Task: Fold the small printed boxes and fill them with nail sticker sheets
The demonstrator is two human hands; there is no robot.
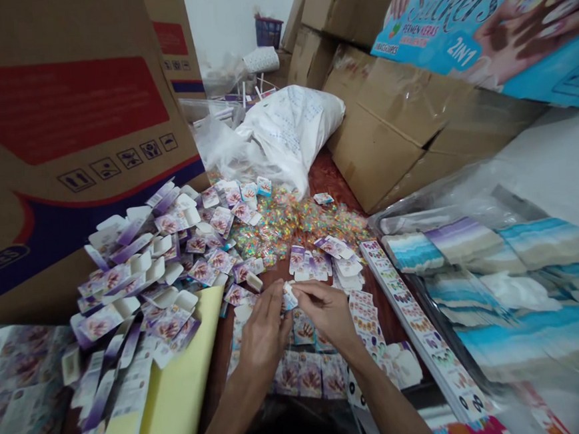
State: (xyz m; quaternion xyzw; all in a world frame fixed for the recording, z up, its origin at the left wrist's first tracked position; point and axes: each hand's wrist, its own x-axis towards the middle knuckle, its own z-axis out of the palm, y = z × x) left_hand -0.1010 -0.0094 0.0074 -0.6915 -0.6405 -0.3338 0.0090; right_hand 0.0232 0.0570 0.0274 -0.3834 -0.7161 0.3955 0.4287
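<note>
Between both hands, at the middle of the view, is a small blue and white card box (289,297). My left hand (264,322) pinches its left side, and the fingers of my right hand (328,313) close on its right edge. Below the hands lie rows of small printed packets (309,374) with pictures of nails. Just beyond them are flattened purple and white boxes (309,262). To the left rises a heap of open small boxes (165,253). Clear packets of colourful candies (290,220) are spread behind.
A large carton (67,194) stands at the left, with a yellow sheet (182,379) under the heap. Long strips of nail stickers (418,327) lie at the right, beside plastic-wrapped packs (516,293). A white sack (297,126) and stacked cartons (386,116) are behind.
</note>
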